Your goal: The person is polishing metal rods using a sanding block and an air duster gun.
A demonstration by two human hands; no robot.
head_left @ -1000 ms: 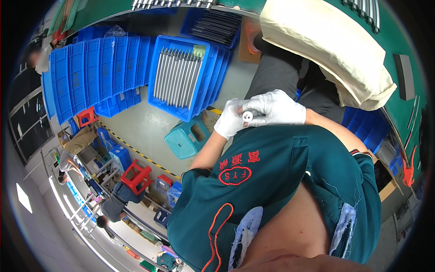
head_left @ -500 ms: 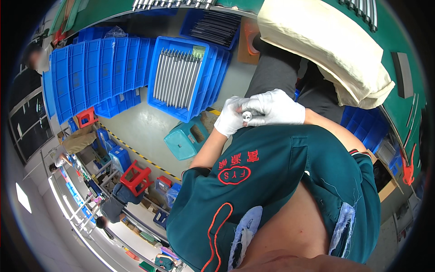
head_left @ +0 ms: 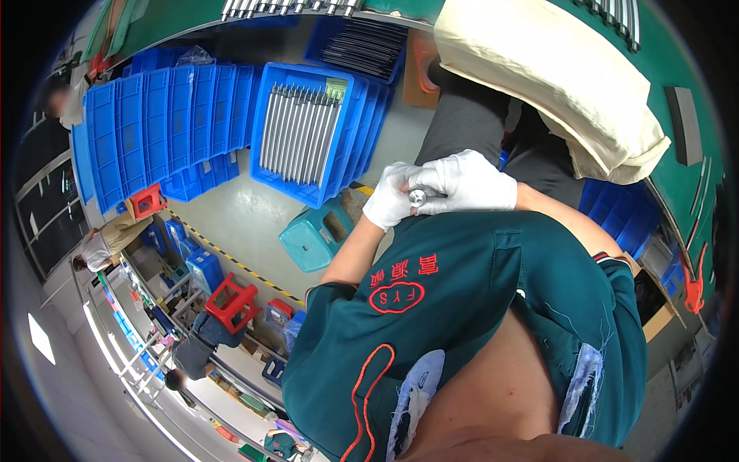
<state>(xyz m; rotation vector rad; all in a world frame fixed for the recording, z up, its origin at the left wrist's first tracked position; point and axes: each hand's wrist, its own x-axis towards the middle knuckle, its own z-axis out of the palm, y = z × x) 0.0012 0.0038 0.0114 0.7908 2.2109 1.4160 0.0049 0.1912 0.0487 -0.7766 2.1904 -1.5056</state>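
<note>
Both my hands wear white gloves and meet close together over my lap. My left hand [head_left: 386, 200] is closed, fingers curled around a shiny metal rod [head_left: 418, 198] seen nearly end-on. My right hand [head_left: 476, 185] closes on the same rod from the other side, its thumb and fingers bent about the end. Only the round silver end face shows; the rest of the rod is hidden by the gloves.
Left of my hands, a blue crate [head_left: 262, 165] holding a row of silver rods tops a stack. Nearby stand a teal stool [head_left: 304, 242] and nested blue crates [head_left: 158, 123]. Cream cloth [head_left: 539, 69] drapes the green table [head_left: 681, 85]. Co-workers are at far left.
My hands and the rod have shifted very slightly; the grip looks the same. A person in the far left background has come further into view.
</note>
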